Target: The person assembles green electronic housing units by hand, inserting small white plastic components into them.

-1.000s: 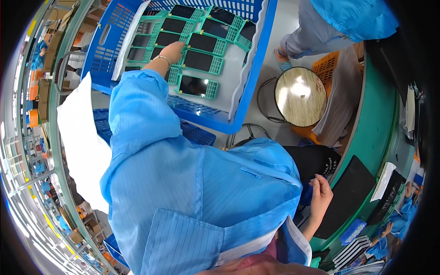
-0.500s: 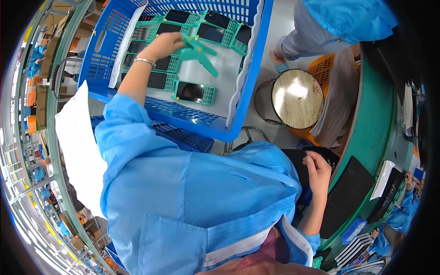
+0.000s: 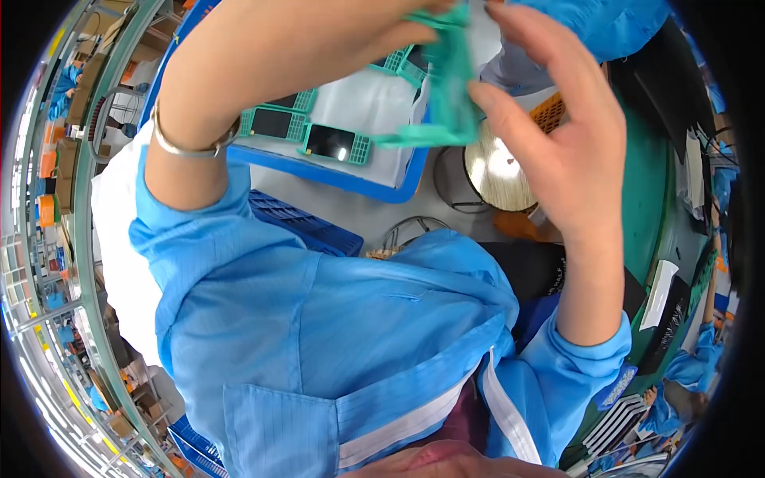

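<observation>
My left hand (image 3: 390, 28), a metal bangle on its wrist, is closed on blurred green plastic frame pieces (image 3: 450, 88) held up in front of me. How many pieces there are I cannot tell. My right hand (image 3: 570, 131) is raised at their right side, thumb and fingers spread apart. Its thumb tip is at the edge of the green pieces; whether it touches them is unclear. Below and beyond the left forearm is a blue plastic crate (image 3: 343, 179) with a white lining. In it lie several dark rectangular screens in green gridded frames, such as this one (image 3: 331, 142).
A round stool (image 3: 498, 171) stands right of the crate. Another blue crate (image 3: 307, 227) is below it. A green-topped bench (image 3: 637, 203) runs along the right. A person in blue clothing (image 3: 606, 24) is at the top right. Shelving (image 3: 92, 295) lines the left.
My left hand has lifted the green pieces out over the crate, up and toward the right. My right hand has risen from beside my lap to meet them.
</observation>
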Demonstrator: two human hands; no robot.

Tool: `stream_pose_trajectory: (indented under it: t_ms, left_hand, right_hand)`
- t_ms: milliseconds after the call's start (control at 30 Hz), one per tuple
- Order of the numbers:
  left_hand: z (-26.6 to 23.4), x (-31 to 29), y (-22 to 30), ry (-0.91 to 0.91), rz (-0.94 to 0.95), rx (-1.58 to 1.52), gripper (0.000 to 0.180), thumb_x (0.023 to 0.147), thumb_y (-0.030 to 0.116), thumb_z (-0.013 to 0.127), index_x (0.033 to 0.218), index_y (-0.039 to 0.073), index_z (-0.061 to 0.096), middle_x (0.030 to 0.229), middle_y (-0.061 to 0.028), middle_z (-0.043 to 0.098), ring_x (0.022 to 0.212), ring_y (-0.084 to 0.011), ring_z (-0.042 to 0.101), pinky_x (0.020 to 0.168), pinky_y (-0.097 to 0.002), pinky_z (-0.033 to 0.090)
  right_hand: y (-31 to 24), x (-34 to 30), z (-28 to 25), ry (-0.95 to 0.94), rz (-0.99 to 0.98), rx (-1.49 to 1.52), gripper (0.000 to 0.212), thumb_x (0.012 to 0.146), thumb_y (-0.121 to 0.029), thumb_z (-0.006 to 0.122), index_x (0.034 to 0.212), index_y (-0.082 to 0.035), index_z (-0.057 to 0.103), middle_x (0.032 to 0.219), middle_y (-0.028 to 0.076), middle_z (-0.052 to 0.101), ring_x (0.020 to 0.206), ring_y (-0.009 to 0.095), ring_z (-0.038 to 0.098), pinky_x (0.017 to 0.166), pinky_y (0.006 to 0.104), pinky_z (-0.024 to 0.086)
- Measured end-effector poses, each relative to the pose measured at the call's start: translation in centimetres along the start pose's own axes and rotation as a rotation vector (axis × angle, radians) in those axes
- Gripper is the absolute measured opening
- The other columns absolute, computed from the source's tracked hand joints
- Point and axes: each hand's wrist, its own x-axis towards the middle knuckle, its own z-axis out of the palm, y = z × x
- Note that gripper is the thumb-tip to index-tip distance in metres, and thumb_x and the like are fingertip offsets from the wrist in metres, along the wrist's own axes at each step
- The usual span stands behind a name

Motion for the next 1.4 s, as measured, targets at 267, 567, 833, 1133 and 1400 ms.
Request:
stream_pose_trajectory:
  t_ms: [267,567,833,1133,1400]
  left_hand:
    - [5.0,3.6,2.3,0.068,0.304,-0.473,0.023,0.079,0.004,0.058,0.092,-0.001,0.039,0.059,-0.0148,0.051,0.057,-0.0329,0.057,0.049,-0.0372,0.043]
    - [8.2,4.5,2.8,0.196,0.298,-0.967,0.018,0.078,-0.002,0.051,0.091,-0.005,0.039,0.071,-0.0218,0.059,0.067,-0.0362,0.062,0.058,-0.0385,0.049]
    - [6.8,6.0,1.4,-0.068,0.128,-0.822,0.012,0.080,0.000,0.053,0.088,-0.006,0.046,0.076,-0.0197,0.063,0.071,-0.0286,0.065,0.062,-0.0331,0.050]
    - [28.8,-3.2,-21.5,0.013,-0.724,-0.507,0.016,0.088,0.021,0.057,0.093,0.007,0.062,0.075,-0.0142,0.064,0.062,-0.0303,0.061,0.054,-0.0360,0.049]
    - [38.3,-11.7,-20.4,-0.365,-0.914,-0.279,0.033,0.083,0.026,0.062,0.111,0.010,0.063,0.106,-0.0125,0.066,0.099,-0.0305,0.062,0.087,-0.0397,0.049]
  right_hand:
    - [-2.6,-1.9,-2.8,-0.286,0.578,-0.151,0.042,0.077,0.000,0.064,0.118,-0.003,0.055,0.082,0.003,0.059,0.074,0.009,0.054,0.069,0.0239,0.045]
    - [0.6,-3.9,-1.7,-0.110,0.588,0.119,0.042,0.073,-0.002,0.062,0.113,-0.008,0.055,0.068,0.007,0.053,0.060,0.014,0.051,0.057,0.0278,0.044]
    - [2.7,-2.7,-1.2,-0.233,0.584,-0.042,0.036,0.072,-0.002,0.063,0.108,-0.006,0.058,0.072,0.008,0.057,0.062,0.014,0.053,0.060,0.0271,0.045]
    - [3.3,-7.3,-4.9,-0.047,0.413,-0.250,0.030,0.065,0.011,0.059,0.092,-0.002,0.062,0.083,0.006,0.060,0.071,0.015,0.056,0.062,0.0231,0.043]
    - [3.4,-16.1,-7.8,-0.012,0.768,-0.163,0.028,0.062,0.013,0.056,0.088,0.002,0.059,0.085,0.008,0.059,0.079,0.018,0.056,0.071,0.0255,0.042]
